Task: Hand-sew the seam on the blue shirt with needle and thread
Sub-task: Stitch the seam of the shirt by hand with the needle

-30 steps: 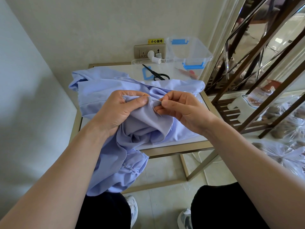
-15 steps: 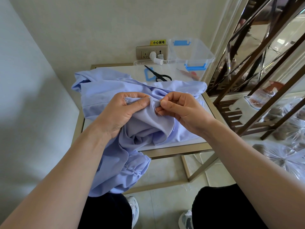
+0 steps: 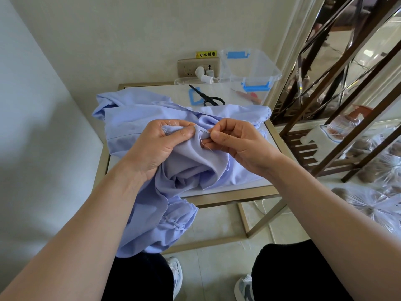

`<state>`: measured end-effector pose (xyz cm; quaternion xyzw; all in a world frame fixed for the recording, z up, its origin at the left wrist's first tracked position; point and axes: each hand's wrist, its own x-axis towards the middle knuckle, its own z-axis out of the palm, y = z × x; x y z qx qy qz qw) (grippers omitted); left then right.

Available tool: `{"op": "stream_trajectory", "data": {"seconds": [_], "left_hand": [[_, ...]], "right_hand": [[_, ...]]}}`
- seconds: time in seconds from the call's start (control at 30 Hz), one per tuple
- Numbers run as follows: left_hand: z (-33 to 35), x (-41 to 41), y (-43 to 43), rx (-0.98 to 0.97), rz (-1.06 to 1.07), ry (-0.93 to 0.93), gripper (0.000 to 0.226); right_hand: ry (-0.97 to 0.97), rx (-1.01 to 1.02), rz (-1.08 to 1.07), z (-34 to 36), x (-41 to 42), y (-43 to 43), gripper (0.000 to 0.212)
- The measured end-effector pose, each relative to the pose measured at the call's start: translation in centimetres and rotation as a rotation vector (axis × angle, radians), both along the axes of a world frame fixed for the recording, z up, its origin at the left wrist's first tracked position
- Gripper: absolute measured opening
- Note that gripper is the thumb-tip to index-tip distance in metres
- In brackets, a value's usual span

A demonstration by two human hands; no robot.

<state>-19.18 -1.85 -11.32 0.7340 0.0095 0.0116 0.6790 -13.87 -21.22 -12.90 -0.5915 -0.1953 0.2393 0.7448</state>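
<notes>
The blue shirt (image 3: 138, 118) lies bunched on a small white table (image 3: 245, 185), and part of it hangs off the front edge toward my lap. My left hand (image 3: 160, 144) grips a raised fold of the shirt, thumb pressed on the frayed seam edge. Just to its right, my right hand (image 3: 234, 142) pinches the thin needle (image 3: 205, 131) between thumb and forefinger, with the tip at the fold. A pale thread (image 3: 227, 164) trails down from the seam over the cloth.
Black scissors (image 3: 206, 97) and a blue plastic frame (image 3: 194, 97) lie at the back of the table. A clear box (image 3: 249, 66) with blue clips stands at the back right by a wall socket (image 3: 195, 67). A dark metal rack (image 3: 338, 109) rises on the right.
Both hands stay at the seam. My right hand has shifted slightly right, and the needle now shows between its fingertips and the fold.
</notes>
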Motion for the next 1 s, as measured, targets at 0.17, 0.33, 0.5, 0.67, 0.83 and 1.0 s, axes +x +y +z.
{"op": "stream_trajectory", "data": {"seconds": [0.17, 0.33, 0.5, 0.67, 0.83, 1.0], "left_hand": [[0.21, -0.05, -0.21, 0.015, -0.020, 0.013, 0.026], [0.19, -0.13, -0.43, 0.032, -0.081, 0.019, 0.015], [0.34, 0.03, -0.30, 0.006, -0.023, 0.003, 0.018], [0.38, 0.07, -0.22, -0.053, 0.036, 0.019, 0.018], [0.34, -0.12, -0.42, 0.021, -0.041, 0.005, 0.014], [0.46, -0.20, -0.48, 0.019, -0.054, 0.021, 0.027]], "right_hand": [[-0.034, -0.024, -0.016, 0.02, -0.18, 0.08, 0.011], [-0.093, -0.082, -0.065, 0.21, -0.46, 0.63, 0.008], [-0.109, -0.162, -0.072, 0.58, -0.05, 0.39, 0.009], [-0.115, -0.190, -0.094, 0.50, 0.03, -0.01, 0.014], [-0.184, -0.203, -0.103, 0.66, -0.53, 0.35, 0.005], [-0.193, -0.246, -0.158, 0.77, -0.38, 0.41, 0.011]]}}
